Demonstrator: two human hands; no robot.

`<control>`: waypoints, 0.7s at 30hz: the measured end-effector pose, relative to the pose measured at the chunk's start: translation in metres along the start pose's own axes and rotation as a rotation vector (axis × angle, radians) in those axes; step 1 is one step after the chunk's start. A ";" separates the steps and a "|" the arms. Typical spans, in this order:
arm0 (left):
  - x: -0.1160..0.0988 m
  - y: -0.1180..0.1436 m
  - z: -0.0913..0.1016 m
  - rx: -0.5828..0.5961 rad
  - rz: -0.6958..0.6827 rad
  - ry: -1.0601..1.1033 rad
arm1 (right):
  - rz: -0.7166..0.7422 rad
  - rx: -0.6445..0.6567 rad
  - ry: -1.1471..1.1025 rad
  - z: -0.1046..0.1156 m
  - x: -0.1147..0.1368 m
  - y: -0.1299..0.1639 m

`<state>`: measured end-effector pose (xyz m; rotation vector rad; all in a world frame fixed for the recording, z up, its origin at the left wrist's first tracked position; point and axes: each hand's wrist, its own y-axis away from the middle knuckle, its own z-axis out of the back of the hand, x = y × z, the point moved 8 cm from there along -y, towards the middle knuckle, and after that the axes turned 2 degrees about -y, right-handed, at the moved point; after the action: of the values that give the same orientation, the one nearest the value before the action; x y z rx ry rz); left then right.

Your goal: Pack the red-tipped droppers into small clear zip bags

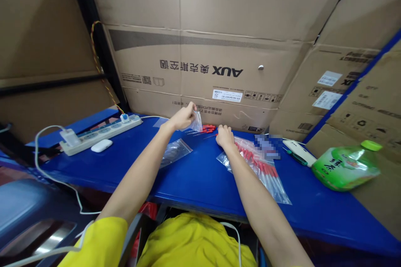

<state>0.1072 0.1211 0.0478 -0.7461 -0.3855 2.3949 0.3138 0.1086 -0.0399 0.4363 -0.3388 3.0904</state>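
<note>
Nearest the camera is a yellow shirt (pixel 194 238), with 2 bare forearms reaching away over the near edge of a blue table (pixel 200 179). A white cable (pixel 53 175) loops off the table's left edge and hangs below it.

On the table's left part lies an empty clear bag (pixel 174 150), flat, just right of the left forearm. On the right part, a pile of clear bags (pixel 266 173) filled with red-handled pieces runs from near the right wrist toward the near right. Farther right lie a white-and-green tool (pixel 297 153) and a green bottle (pixel 346 167) on its side, resting against cardboard.

The right hand (pixel 224 137) rests palm down on the table at the far end of that pile, fingers curled toward loose red pieces (pixel 208 128); whether it grips one I cannot tell. The left hand (pixel 183 117) is raised just above the table, pinching a small clear bag (pixel 197 122) between thumb and fingers, right beside those red pieces.

At the far left sits a white power strip (pixel 103 132) with a plug in it, and a small white case (pixel 101 145) lies just in front of it.

Behind the table, cardboard boxes (pixel 200 62) form the back wall, the middle one printed upside down with AUX. More cardboard closes the right side, and a black post (pixel 94 33) with a twisted wire stands at far left.
</note>
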 end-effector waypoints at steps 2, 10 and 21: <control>0.002 0.004 -0.012 -0.020 -0.022 0.017 | 0.016 -0.069 -0.126 0.009 0.003 -0.001; -0.009 0.014 -0.029 0.002 -0.144 0.126 | 0.189 0.159 -1.124 0.004 0.028 0.006; -0.056 0.027 -0.023 -0.244 -0.081 -0.273 | 0.115 -0.113 -1.251 0.011 0.010 0.008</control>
<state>0.1465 0.0676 0.0413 -0.4933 -0.8155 2.4027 0.3066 0.0976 -0.0281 2.3035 -0.4975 2.3921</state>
